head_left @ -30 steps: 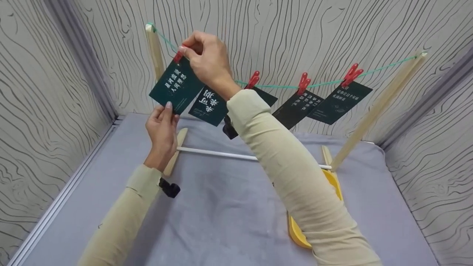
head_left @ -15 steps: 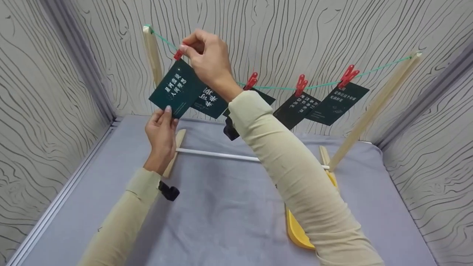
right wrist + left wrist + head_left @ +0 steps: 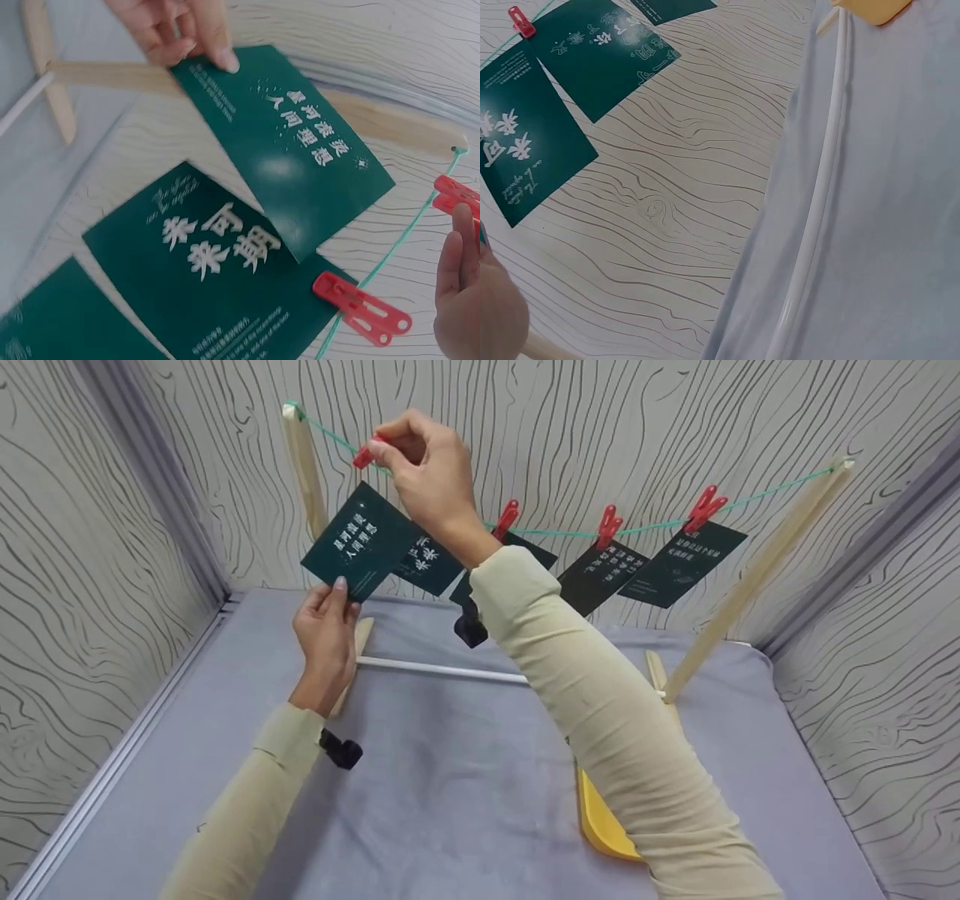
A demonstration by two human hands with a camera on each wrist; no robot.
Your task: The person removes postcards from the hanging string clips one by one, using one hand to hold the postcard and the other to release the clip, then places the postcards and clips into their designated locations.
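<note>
My left hand (image 3: 326, 634) pinches the lower corner of a dark green card (image 3: 352, 540) with white lettering. Above the card, my right hand (image 3: 435, 472) pinches a red clothespin (image 3: 459, 196) between thumb and fingers. A gap separates the clothespin's tip from the card's top corner. The clothespin is right at the green string (image 3: 401, 244); whether it bites the string I cannot tell. Behind the held card hangs a second green card (image 3: 214, 259), fixed by another red clothespin (image 3: 360, 304).
Several more cards, such as the rightmost card (image 3: 682, 562), hang clipped along the string. Wooden posts (image 3: 304, 472) carry it at both ends. A white rod (image 3: 442, 669) joins their feet. A yellow tray (image 3: 604, 825) lies on the grey cloth, partly under my right sleeve.
The red clothespin was on the top corner of the card; it has come off and now sits above it. My right hand rose slightly with the clothespin, while my left hand still holds the card.
</note>
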